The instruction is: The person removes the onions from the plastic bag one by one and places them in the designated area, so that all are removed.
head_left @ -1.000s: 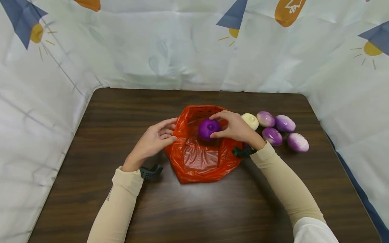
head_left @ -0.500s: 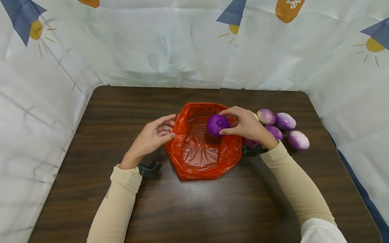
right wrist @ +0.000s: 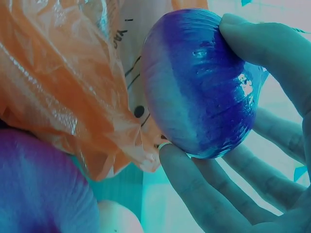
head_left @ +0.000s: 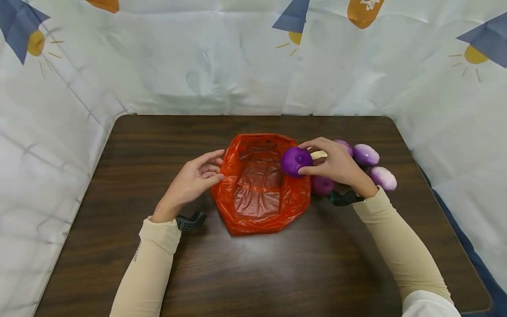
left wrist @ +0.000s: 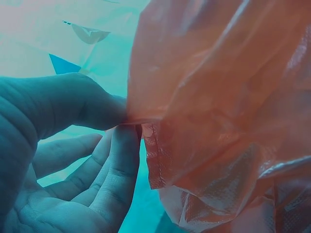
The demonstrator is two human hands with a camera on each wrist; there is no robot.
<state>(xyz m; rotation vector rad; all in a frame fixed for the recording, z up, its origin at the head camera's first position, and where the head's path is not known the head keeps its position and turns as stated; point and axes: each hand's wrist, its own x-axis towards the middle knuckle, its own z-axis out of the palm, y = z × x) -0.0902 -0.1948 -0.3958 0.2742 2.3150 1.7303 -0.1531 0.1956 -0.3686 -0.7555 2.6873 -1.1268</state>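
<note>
A red plastic bag (head_left: 257,225) stands with its mouth open at the middle of the table. My left hand (head_left: 185,184) pinches its left edge between thumb and forefinger, as the left wrist view shows; the other fingers are loosely bent. A glossy purple onion (head_left: 292,162) is held by my right hand (head_left: 337,164) between thumb and fingertips, over the bag's right rim. In the right wrist view this onion (right wrist: 194,82) has a paler side facing the bag (right wrist: 53,92).
Right of the bag sits a darker purple onion (head_left: 322,186), partly under my right hand. Further right lie several more, among them a violet onion (head_left: 366,154) and a pale-sided onion (head_left: 383,178). A yellowish one (right wrist: 119,218) is mostly hidden. Patterned white cloth (head_left: 158,66) surrounds the brown table (head_left: 253,273).
My right hand has moved to the right with the purple onion, from over the bag's mouth to its right rim. My left hand stays at the bag's left edge.
</note>
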